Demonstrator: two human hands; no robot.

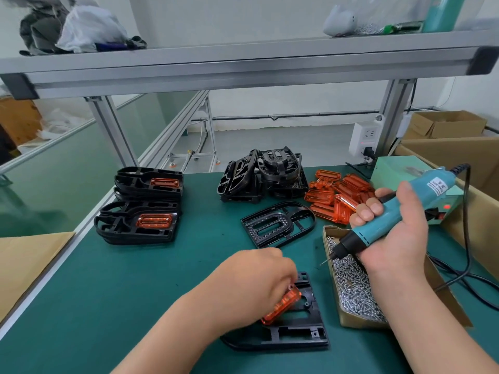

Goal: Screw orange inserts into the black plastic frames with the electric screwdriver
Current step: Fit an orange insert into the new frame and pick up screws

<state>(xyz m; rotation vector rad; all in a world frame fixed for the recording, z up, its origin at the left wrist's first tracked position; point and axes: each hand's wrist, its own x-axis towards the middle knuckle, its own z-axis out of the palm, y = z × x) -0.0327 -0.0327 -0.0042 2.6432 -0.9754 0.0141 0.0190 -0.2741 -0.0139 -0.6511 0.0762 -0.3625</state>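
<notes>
The green bench [129,298] fills most of the view, and a grey aluminium shelf [243,59] runs across the top of the frame above it. Cardboard boxes [445,125] sit at the right edge.

At centre left, two stacks of finished frames [140,209] stand one behind the other, and the top piece of each shows an orange part already seated. At upper centre a heap of bare black frames [262,176] leans together, and one single frame [278,224] lies flat just in front of it. To the right of that heap is a pile of loose orange inserts [337,197].

At lower centre a black frame [305,333] lies flat on the bench. The left hand [256,282] hovers over it, its fingers curled and pinching an orange insert [283,306] that sits tilted on the frame's inner opening. The hand is slightly blurred, so I can't tell how firmly it grips.

At right, the right hand [397,238] is wrapped round the teal electric screwdriver [391,211]. The black nose points down and to the left, and its cable trails off to the right. The thin bit hangs just above a shallow cardboard tray [348,321] filled with small silver screws [356,287].
</notes>
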